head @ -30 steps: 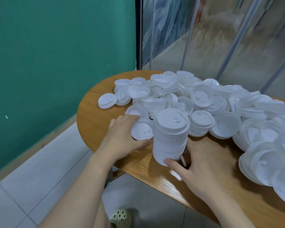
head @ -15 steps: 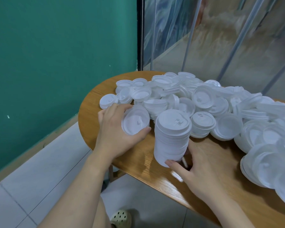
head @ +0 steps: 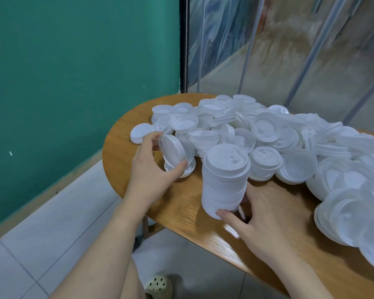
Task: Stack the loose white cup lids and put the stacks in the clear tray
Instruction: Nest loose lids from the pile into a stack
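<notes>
A tall stack of white lids [head: 225, 180] stands upright near the worktop's [head: 181, 208] front edge, the right hand [head: 261, 223] curled round its base. Just left of the stack, the left hand [head: 153, 169] pinches a single tilted lid [head: 173, 152]. Behind and right of the stack sprawls the loose lid pile [head: 289, 134]
</notes>
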### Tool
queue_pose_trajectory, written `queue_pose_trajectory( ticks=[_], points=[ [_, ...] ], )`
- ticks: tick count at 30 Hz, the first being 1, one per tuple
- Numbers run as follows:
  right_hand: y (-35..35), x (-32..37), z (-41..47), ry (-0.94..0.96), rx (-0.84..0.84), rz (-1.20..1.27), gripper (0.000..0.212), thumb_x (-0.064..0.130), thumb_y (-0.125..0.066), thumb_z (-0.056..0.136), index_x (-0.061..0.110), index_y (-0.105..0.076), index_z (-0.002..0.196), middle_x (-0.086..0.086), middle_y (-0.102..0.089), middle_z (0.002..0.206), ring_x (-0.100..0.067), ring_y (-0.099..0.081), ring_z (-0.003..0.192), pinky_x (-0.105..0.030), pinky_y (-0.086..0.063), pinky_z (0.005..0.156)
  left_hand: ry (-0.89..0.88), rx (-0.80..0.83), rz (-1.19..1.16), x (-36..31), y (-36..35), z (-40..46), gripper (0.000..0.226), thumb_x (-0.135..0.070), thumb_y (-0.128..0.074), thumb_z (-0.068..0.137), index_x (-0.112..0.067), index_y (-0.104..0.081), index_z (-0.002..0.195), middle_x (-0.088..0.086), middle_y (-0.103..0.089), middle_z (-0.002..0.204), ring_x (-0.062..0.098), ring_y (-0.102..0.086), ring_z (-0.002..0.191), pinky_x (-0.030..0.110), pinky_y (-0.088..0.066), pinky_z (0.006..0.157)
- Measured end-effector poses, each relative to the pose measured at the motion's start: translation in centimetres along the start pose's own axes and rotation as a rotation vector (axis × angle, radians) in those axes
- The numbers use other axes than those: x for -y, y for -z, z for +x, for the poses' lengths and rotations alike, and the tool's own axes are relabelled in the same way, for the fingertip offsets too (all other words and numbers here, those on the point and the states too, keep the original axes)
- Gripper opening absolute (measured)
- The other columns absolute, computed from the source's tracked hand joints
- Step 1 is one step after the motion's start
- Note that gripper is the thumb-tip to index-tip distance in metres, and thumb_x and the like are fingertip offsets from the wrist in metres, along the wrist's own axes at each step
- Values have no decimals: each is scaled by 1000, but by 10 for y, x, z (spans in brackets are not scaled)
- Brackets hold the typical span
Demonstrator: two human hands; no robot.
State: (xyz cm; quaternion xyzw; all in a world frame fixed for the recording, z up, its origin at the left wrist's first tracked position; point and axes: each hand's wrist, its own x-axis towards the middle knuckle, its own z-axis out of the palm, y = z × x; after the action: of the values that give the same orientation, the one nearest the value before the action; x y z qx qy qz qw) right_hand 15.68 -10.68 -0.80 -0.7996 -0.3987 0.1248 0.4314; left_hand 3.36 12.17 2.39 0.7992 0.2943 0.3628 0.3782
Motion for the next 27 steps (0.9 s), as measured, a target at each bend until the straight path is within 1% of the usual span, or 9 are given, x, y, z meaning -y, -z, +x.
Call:
queue_pose_trajectory(
  ticks=[3, 6, 9, 11, 14, 16, 18, 23, 27],
  points=[
    [0, 0, 0, -13, 8, 13, 51, 49, -82, 83, 50, -55, 126, 27, -65, 118, -3, -59, 111, -39, -51, 92, 5, -12, -101, -1, 0, -1, 79, -32, -91, 75, -33, -43, 138, -9, -58, 132, 3, -53, 123, 12, -42, 101],
    [0, 2, 1, -11, 8, 22, 48, 45, -83, 82, 47, -58, 123, 26, -66, 116, -2, -60, 111, -37, -51, 91, -3, -43, -228, -6, -1, -2, 76, -31, -92, 76, -33, -45, 136, -8, -58, 135, 11, -56, 128, 35, -48, 111],
    [1, 4, 1, -3, 14, 26, 45, 41, -84, 83, 47, -58, 120, 27, -67, 115, -1, -60, 110, -31, -50, 89, -18, -121, -407, -20, -3, -4, 72, -35, -92, 70, -30, -48, 127, -2, -61, 131, 14, -63, 123, 42, -52, 107],
    [0, 3, 1, 1, 6, 6, 46, 42, -84, 83, 50, -57, 119, 33, -64, 114, 3, -58, 111, -22, -46, 87, -36, -172, -514, -34, -5, -7, 70, -41, -90, 68, -27, -47, 122, -5, -64, 128, 13, -65, 119, 37, -55, 100],
    [0, 3, 1, -8, -10, -16, 45, 44, -84, 82, 50, -56, 116, 34, -61, 112, 5, -56, 109, -13, -40, 82, -71, -136, -631, -58, -13, -18, 61, -40, -82, 74, -22, -45, 119, -27, -68, 114, 3, -67, 113, 21, -52, 92],
    [-1, 4, 1, -12, -19, -23, 45, 45, -83, 81, 50, -57, 117, 30, -62, 110, 2, -57, 107, -16, -41, 81, -105, -59, -620, -69, -20, -25, 62, -42, -82, 79, -21, -44, 123, -31, -65, 115, -1, -65, 114, 16, -50, 93],
    [0, 4, 1, -9, -25, -21, 47, 45, -83, 80, 51, -56, 119, 29, -61, 110, 1, -57, 107, -19, -43, 81, -106, 11, -601, -74, -26, -31, 69, -49, -81, 80, -19, -44, 131, -28, -63, 121, 2, -62, 120, 16, -48, 96],
    [0, 4, 0, -6, -18, -4, 48, 46, -83, 80, 50, -57, 120, 29, -63, 109, -1, -58, 107, -23, -45, 83, -58, 148, -564, -72, -37, -35, 64, -49, -77, 76, -36, -48, 132, -26, -60, 127, 4, -59, 126, 19, -49, 100],
    [1, 2, 0, 0, -20, -9, 46, 48, -82, 80, 50, -58, 119, 27, -64, 109, -2, -59, 105, -26, -47, 83, -47, 223, -482, -70, -42, -36, 72, -49, -84, 73, -38, -48, 134, -29, -56, 131, -1, -54, 130, 17, -47, 103]
  ],
)
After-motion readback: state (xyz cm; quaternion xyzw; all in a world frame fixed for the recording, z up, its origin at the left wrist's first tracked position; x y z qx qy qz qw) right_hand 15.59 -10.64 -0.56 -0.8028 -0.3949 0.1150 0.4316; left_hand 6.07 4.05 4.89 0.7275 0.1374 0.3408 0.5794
